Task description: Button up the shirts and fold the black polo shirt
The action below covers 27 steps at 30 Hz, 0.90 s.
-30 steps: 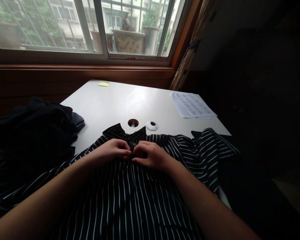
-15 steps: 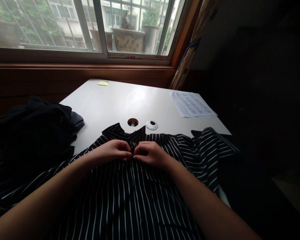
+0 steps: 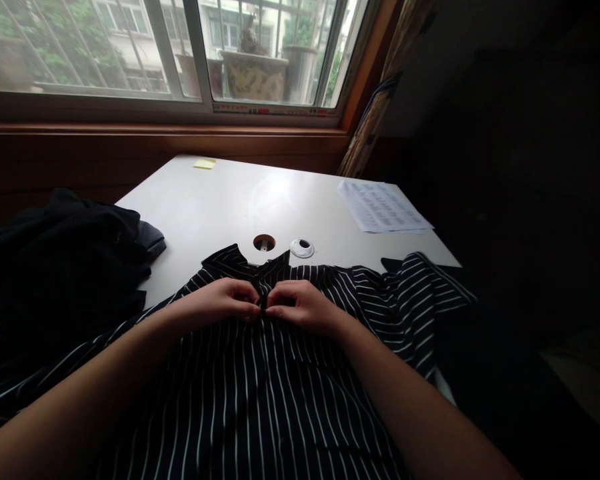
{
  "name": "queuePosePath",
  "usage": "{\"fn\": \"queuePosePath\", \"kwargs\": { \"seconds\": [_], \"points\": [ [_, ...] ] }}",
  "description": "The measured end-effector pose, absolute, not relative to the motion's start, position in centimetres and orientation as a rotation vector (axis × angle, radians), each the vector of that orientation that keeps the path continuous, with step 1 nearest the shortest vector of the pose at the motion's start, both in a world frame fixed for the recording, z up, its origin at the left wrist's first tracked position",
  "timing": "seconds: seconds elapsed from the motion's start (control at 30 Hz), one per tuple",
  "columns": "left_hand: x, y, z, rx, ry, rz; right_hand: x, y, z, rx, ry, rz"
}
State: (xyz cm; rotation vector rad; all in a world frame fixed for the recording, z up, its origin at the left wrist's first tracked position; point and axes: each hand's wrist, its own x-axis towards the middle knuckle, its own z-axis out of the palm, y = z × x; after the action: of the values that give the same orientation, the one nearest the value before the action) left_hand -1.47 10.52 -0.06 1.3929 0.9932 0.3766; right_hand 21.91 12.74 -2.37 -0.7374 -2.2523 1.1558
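Observation:
A black shirt with white stripes (image 3: 250,393) lies spread over the near part of the desk, its collar toward the window and a sleeve out to the right. Just below the collar, my left hand (image 3: 230,298) pinches the front edge of the shirt between thumb and fingers. Close beside it, my right hand (image 3: 300,303) pinches the same front strip from the other side. The fingertips of both hands nearly meet. Any button between them is too small to make out.
Dark clothes (image 3: 60,267) are heaped on the left. On the white desk (image 3: 220,207) are a yellow sticky note (image 3: 205,163), printed sheets (image 3: 385,207), a round cable hole (image 3: 265,243) and a round cover (image 3: 301,249). A window (image 3: 260,53) stands behind.
The view has shifted very slightly. Both hands keep their pinch at the same place on the shirt front, with only a tiny movement of the fingers.

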Motion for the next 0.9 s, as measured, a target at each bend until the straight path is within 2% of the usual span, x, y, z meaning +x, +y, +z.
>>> {"fn": "queuePosePath", "kwargs": {
  "seconds": [0.9],
  "points": [
    [-2.0,10.89,-0.59,1.443,0.965,0.415,21.44,12.23,-2.22,-0.918,-2.212,1.152]
  ]
}}
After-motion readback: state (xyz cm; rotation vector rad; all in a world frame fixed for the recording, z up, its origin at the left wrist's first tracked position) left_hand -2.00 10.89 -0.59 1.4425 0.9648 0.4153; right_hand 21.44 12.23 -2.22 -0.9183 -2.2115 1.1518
